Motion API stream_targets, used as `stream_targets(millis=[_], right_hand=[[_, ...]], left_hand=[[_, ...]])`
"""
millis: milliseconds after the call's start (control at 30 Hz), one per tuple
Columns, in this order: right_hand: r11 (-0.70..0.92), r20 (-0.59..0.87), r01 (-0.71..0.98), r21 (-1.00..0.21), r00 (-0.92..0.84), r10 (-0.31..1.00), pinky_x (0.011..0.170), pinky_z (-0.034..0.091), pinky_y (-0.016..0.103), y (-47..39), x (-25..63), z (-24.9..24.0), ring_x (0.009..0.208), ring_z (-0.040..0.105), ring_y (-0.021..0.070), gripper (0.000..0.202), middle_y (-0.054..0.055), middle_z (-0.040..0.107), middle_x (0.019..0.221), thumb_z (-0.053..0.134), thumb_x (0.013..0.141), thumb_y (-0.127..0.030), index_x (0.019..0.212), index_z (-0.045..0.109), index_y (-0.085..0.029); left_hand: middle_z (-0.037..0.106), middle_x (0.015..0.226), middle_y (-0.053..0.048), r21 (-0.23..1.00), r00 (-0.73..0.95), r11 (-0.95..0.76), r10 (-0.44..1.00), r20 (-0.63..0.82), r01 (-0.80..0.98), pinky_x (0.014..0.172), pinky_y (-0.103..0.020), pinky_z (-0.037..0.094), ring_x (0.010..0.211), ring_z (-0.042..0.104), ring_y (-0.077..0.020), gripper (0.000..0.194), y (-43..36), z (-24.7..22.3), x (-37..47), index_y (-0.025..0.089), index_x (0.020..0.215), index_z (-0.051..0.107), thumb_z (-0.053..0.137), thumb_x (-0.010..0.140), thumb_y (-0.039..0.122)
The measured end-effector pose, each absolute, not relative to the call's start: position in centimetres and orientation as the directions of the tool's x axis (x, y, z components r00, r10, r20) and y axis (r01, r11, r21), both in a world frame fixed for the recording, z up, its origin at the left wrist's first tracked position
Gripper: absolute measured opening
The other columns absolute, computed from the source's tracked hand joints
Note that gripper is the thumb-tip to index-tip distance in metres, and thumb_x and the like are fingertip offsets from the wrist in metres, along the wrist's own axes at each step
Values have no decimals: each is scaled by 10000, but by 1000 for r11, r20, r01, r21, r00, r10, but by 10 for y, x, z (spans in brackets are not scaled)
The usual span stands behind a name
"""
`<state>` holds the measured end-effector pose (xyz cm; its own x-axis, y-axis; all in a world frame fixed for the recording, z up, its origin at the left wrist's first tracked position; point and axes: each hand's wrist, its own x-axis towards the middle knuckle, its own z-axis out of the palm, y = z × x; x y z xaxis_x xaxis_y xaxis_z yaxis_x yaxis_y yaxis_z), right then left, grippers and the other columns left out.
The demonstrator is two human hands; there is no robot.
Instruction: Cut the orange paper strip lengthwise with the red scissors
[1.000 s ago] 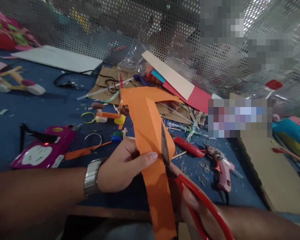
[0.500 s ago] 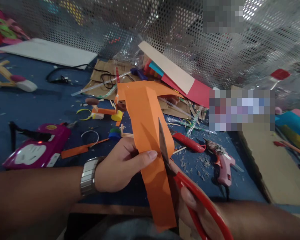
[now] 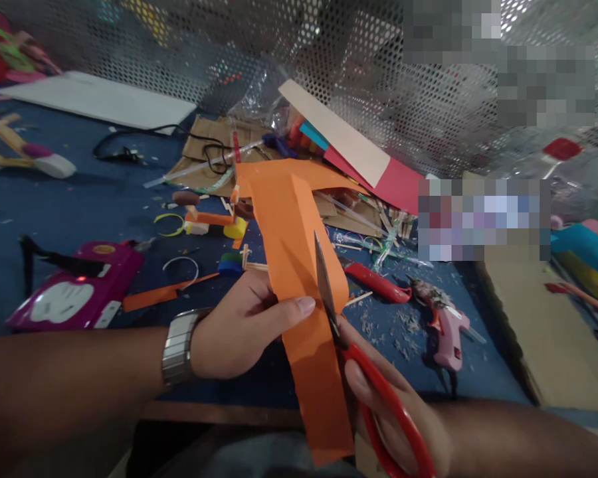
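My left hand (image 3: 244,325), with a metal watch on the wrist, pinches a long folded strip of orange paper (image 3: 294,245) that rises from my lap toward the table. My right hand (image 3: 393,411) holds red-handled scissors (image 3: 359,358). Their blade lies across the right edge of the paper, just beside my left thumb.
On the blue table lie a pink glue gun (image 3: 446,332), a red cutter (image 3: 376,282), a magenta box (image 3: 74,295), cardboard (image 3: 533,325), coloured sheets (image 3: 363,159), sticks and scraps. A perforated metal screen (image 3: 279,53) stands behind.
The scissors have moved slightly up and left along the paper's edge, and the right hand has risen into view. The left hand keeps its pinch on the paper.
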<state>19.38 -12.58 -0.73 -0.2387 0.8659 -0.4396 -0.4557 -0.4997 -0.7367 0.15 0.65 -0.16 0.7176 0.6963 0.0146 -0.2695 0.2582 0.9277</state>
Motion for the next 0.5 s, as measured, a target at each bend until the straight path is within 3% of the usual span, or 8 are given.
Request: stream_targets(millis=[67,167,367,500], right_hand=[[-508,-451,-484,-712,-239,860,1258,473,300,-124,193,-4,1354,691,190,452,-28,805,1362,901,938,-552,1361,810,-422],[-520,-453,-493,-697,-259,853,1367,349,319,-123,193,1,1562,559,187,427,-70,769,1484,899,948,-532,1360,809,-464],[-459,-395,-545,-702,-238,887,1299,411,228,-123,189,0,1424,667,111,257,-130,804,1409,884,984,-456,1233,854,-516],[-494,-422,-529,-691,-259,869,1177,521,226,-124,190,-3,1337,721,131,349,-103,816,1380,899,963,-482,1305,830,-495]], left_hand=[[898,985,-53,912,745,287,666,30,-293,835,-210,646,890,807,-166,196,6,-2,1,240,1058,935,763,1063,333],[903,1002,-43,889,773,321,632,55,-326,884,-227,653,880,815,-159,220,6,-2,2,274,1090,940,730,1090,338],[898,977,-18,888,758,321,651,46,-330,855,-197,638,875,806,-143,199,6,-3,4,300,1090,938,740,1079,299],[881,915,-32,910,724,294,690,10,-293,799,-201,629,835,787,-155,160,6,-4,4,250,1022,936,783,1032,297]])
